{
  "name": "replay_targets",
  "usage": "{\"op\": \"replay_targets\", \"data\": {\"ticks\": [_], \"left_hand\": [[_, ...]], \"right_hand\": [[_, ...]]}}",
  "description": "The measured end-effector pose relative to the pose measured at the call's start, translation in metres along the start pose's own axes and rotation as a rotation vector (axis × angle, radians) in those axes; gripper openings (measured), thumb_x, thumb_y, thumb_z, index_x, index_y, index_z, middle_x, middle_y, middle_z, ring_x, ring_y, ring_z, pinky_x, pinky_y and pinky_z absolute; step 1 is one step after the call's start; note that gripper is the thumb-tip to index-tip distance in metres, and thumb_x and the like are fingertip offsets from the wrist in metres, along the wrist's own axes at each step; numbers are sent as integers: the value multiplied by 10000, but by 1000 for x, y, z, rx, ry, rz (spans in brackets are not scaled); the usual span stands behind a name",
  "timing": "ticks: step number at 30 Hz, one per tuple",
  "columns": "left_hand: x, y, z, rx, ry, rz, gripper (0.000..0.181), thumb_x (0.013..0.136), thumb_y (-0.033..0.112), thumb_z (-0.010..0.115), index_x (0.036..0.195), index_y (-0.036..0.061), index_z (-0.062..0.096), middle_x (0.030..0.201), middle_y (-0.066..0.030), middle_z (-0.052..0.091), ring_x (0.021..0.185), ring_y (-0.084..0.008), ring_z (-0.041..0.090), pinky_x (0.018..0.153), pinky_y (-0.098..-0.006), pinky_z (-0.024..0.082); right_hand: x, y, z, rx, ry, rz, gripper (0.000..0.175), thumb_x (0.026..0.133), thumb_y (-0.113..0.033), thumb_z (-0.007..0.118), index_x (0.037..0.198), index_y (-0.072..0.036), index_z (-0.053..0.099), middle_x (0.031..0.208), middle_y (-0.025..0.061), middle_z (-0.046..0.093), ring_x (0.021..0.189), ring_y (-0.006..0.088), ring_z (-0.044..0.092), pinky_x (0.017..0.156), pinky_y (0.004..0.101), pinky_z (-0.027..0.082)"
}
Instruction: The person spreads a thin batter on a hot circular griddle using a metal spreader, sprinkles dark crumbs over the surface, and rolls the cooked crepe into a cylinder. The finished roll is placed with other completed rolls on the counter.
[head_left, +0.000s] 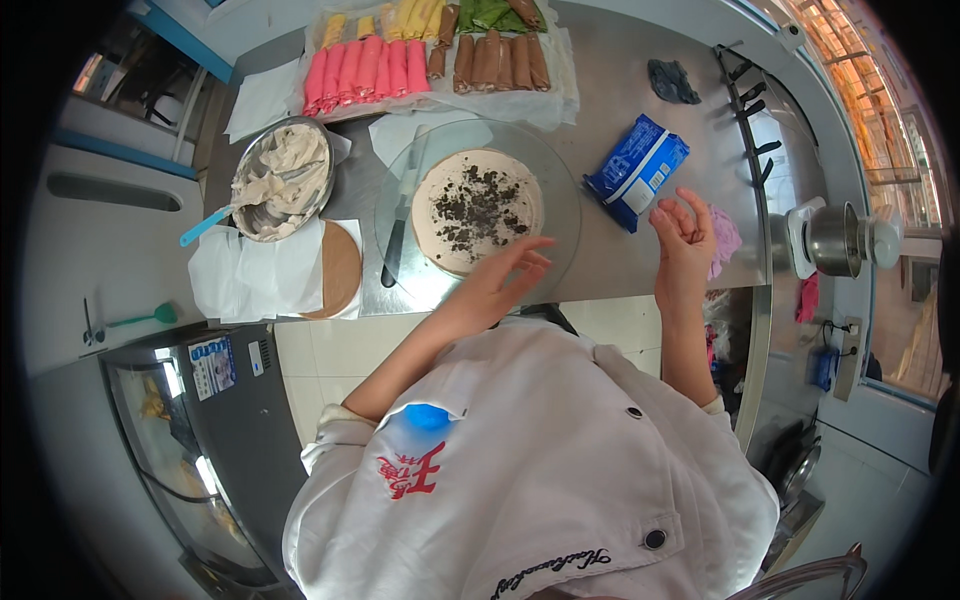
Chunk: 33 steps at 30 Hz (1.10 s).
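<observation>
A round cake layer (442, 187) spread with pale cream sits on a glass turntable (559, 187). Dark cookie crumbs (480, 202) cover the middle of the cream. My left hand (502, 281) hovers by the cake's near right edge, fingers spread and holding nothing; whether it touches the rim is unclear. My right hand (684, 236) is raised, fingers loosely bent, with nothing visible in it. Just beyond it lies a blue plastic packet (637, 172). On the turntable's left side rests a palette knife (395, 244) with a black handle.
At left stand a metal bowl of cream (326, 161) with a blue-handled spatula (206, 225) and a brown cake layer (341, 266) with white paper. A tray of wrapped coloured rolls (367, 67) lies behind. A pink cloth (724, 240) and knife rack (750, 112) are right.
</observation>
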<state>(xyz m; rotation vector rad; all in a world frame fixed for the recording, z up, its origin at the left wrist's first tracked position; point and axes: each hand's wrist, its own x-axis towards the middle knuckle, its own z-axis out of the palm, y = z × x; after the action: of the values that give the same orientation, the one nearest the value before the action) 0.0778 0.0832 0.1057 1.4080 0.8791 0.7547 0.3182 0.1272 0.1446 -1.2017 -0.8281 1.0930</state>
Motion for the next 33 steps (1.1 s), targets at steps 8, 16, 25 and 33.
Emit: {"op": "replay_targets", "data": {"ticks": [8, 16, 25, 33], "left_hand": [[0, -15, -5, -20, 140, -48, 358, 974, 203, 402, 1310, 78, 404, 1121, -76, 582, 1040, -153, 527, 933, -306, 371], [35, -18, 27, 19, 68, -37, 179, 937, 146, 471, 1006, 23, 580, 958, -46, 620, 908, -111, 554, 843, -257, 410], [100, -43, 102, -5, -149, -133, 164, 906, 151, 517, 849, 6, 571, 803, -24, 589, 734, -90, 513, 685, -230, 426], [215, -120, 260, 654, -129, 161, 405, 815, 194, 618, 1152, 32, 463, 1074, -157, 533, 1033, -276, 517, 904, -369, 404]], "right_hand": [[-3, 24, -55, 499, -162, 337, 386, 915, -142, 515, 1271, -22, 429, 1233, 212, 502, 1108, 259, 525, 1012, 375, 389], [-15, 17, -75, 531, -233, 246, 436, 962, -303, 414, 1298, -25, 390, 1332, 216, 424, 1198, 312, 457, 1048, 412, 341], [5, 19, -213, -1293, -152, 34, 612, 850, -375, 607, 1326, -65, 380, 1370, 227, 371, 1224, 416, 402, 997, 500, 343], [23, -4, -310, -1574, 119, -312, 775, 757, -324, 687, 1419, -225, 297, 1508, 147, 96, 1368, 417, 95, 1073, 563, 147]]}}
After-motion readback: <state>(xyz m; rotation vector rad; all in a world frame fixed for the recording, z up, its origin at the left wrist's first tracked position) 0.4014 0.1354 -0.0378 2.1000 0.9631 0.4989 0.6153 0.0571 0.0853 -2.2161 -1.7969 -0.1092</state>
